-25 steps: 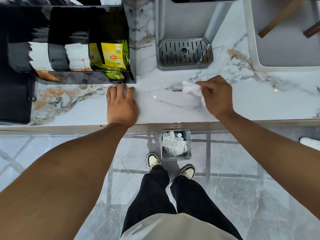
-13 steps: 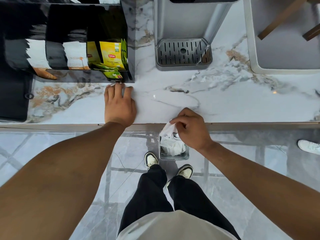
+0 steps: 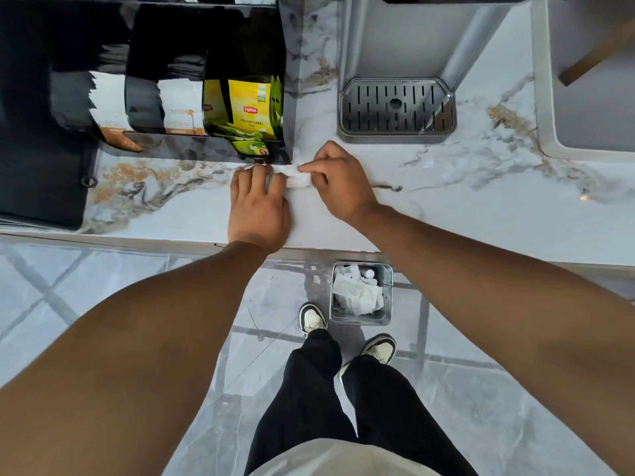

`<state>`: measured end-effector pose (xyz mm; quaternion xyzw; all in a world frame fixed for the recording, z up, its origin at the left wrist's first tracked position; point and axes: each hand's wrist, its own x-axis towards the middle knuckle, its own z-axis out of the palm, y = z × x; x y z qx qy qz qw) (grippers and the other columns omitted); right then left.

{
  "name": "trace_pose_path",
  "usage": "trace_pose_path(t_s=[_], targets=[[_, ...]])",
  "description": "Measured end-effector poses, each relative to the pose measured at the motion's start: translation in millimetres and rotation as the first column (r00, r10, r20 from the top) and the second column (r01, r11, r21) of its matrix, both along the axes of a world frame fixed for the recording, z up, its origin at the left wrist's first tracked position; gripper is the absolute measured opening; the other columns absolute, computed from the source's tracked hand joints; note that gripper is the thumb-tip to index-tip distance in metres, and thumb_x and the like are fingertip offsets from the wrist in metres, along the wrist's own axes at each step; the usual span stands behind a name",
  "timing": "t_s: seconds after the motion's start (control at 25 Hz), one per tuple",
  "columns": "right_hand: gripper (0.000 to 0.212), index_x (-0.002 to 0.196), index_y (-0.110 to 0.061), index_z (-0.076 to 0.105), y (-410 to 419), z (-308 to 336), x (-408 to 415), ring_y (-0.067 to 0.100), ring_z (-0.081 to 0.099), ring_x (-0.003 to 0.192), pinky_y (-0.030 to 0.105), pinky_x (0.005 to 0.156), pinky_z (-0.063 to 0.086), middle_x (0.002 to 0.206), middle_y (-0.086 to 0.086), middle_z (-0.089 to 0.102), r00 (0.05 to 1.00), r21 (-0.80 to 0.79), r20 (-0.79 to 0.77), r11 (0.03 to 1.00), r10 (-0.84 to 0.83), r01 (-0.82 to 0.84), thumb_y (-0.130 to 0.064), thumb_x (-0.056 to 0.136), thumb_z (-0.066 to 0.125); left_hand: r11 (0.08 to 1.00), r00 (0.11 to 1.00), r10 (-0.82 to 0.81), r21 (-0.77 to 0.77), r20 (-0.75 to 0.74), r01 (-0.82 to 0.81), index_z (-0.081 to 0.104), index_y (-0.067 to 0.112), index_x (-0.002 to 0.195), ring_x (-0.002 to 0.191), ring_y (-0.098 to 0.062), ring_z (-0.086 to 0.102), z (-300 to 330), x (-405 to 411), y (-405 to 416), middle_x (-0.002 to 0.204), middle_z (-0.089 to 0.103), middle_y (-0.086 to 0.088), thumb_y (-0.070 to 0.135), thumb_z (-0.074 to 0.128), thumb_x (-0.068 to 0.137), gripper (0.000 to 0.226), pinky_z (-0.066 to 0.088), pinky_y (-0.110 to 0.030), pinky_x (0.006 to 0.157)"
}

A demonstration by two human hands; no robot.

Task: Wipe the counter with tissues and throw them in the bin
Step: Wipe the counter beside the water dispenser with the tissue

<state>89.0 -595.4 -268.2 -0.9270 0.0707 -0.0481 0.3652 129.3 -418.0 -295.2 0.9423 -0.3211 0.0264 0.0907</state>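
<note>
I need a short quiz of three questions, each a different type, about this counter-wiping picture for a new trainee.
1. True or false: the right hand pinches a white tissue on the counter.
2. Where is the bin? A) on the counter B) on the floor below the counter edge C) inside the black organiser
3. Fill in: the left hand lies ____ on the counter, in front of the yellow tea packets.

Key: 1 true; 2 B; 3 flat
</note>
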Motion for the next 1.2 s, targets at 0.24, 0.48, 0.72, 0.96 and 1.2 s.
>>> trace_pose_path(t_s=[0.24,0.48,0.72,0.96,1.2], targets=[[0.030,0.097,-0.007,0.080,-10,1,-98,0.002,0.051,0.071,0.014,0.069,0.041,0.094,0.009,0.061,0.961,0.159,-0.053,0.953,0.271,-0.260,0.014,0.086,0.061,1.000,1.000,-0.001,0.008,-0.025,0.001,0.055,0.005,0.122,0.112,-0.045,0.044,5,-1,-2,0.124,0.051,-0.022,0.020,0.038,0.086,0.042,0.037,-0.058,0.106],[0.030,0.097,-0.008,0.079,-54,16,-71,0.014,0.061,0.079,0.013,0.077,0.046,0.090,0.007,0.059,0.982,0.098,0.011,0.977,-0.189,0.187,0.008,0.088,0.055,1.000,0.999,-0.001,0.013,-0.042,0.002,0.054,0.006,0.122,0.113,-0.046,0.045,9,-3,-3,0.124,0.052,-0.022,0.021,0.036,0.087,0.042,0.036,-0.058,0.107],[0.029,0.111,-0.005,0.074,-49,0,-68,0.025,0.061,0.092,0.024,0.091,0.047,0.102,0.018,0.058,0.963,-0.013,-0.028,0.963,-0.268,0.268,0.005,0.091,0.054,1.000,1.000,-0.002,-0.007,-0.020,0.002,0.052,0.007,0.121,0.111,-0.044,0.044,4,-1,-1,0.123,0.050,-0.021,0.020,0.038,0.087,0.039,0.037,-0.058,0.106],[0.026,0.100,-0.010,0.079,-18,-7,-131,0.002,0.049,0.063,0.005,0.066,0.036,0.092,0.004,0.060,0.996,0.179,-0.085,0.983,-0.014,0.029,0.006,0.087,0.063,1.000,1.000,-0.005,-0.007,-0.017,0.005,0.052,0.006,0.119,0.110,-0.045,0.044,5,-3,-2,0.122,0.050,-0.022,0.018,0.039,0.086,0.037,0.037,-0.058,0.105],[0.028,0.090,-0.014,0.079,-9,-1,-123,0.000,0.052,0.054,0.005,0.058,0.037,0.080,-0.013,0.056,0.923,0.314,-0.073,0.870,-0.377,0.380,0.007,0.081,0.062,0.999,1.000,-0.004,0.032,-0.015,0.004,0.052,0.004,0.119,0.111,-0.046,0.045,9,-5,-3,0.123,0.051,-0.024,0.018,0.040,0.086,0.038,0.036,-0.059,0.106]])
